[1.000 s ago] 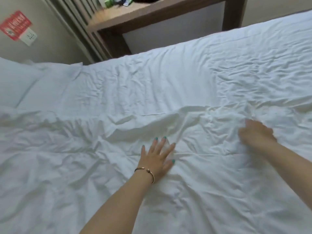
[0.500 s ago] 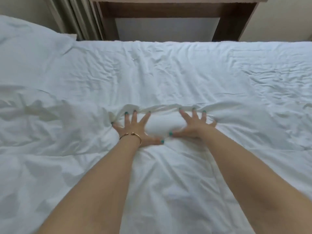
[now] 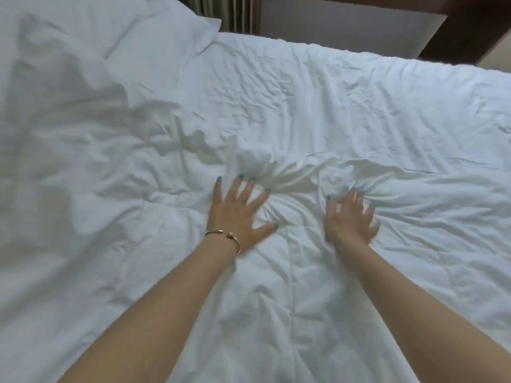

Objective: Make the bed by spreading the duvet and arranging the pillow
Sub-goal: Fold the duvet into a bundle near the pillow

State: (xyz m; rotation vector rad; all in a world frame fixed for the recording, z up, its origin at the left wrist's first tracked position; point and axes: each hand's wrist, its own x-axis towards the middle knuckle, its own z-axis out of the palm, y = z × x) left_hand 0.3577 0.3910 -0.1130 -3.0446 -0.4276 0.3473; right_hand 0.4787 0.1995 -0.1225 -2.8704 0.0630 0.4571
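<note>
A white, wrinkled duvet (image 3: 116, 266) covers the near part of the bed, its far edge bunched in a ridge just beyond my fingers. My left hand (image 3: 237, 211), with a gold bracelet on the wrist, presses flat on the duvet with fingers spread. My right hand (image 3: 349, 219) presses on the duvet a little to the right; it is blurred, fingers spread. A white pillow (image 3: 91, 42) lies at the far left of the bed. Beyond the ridge the white sheet (image 3: 359, 100) shows.
A dark wooden desk frame (image 3: 464, 26) stands past the far side of the bed at the upper right. A striped curtain (image 3: 229, 12) hangs behind the pillow. A pale wall panel (image 3: 343, 31) fills the gap under the desk.
The view has swung left and down, bringing the pillow in. Both hands stay flat on the duvet edge but have moved apart; the cloth between them is more bunched.
</note>
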